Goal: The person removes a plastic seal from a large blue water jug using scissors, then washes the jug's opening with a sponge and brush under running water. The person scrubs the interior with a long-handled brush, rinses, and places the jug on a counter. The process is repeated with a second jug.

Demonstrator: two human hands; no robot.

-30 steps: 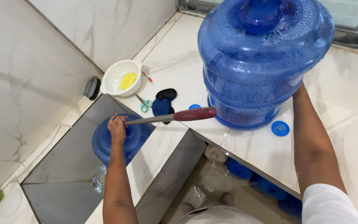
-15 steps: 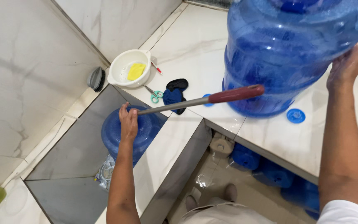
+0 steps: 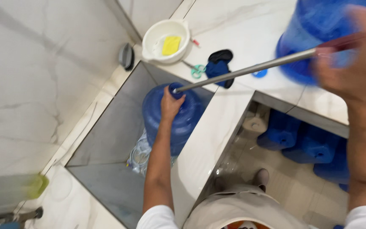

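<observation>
Blue plastic fills the left hand [image 3: 171,103], which clasps the neck of one water jug [image 3: 172,118] standing in the steel sink [image 3: 106,140]. A metal rod [image 3: 246,70] enters its mouth, gripped by the blurred right hand [image 3: 352,63] at its red handle. A second jug [image 3: 318,38] sits on the counter [image 3: 234,25]; others lie below.

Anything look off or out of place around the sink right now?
Nothing is spilled or visibly broken. One oddity: a long metal rod pokes into the mouth of the blue water jug in the sink, steadied by the left hand. The right hand is blurred.
</observation>
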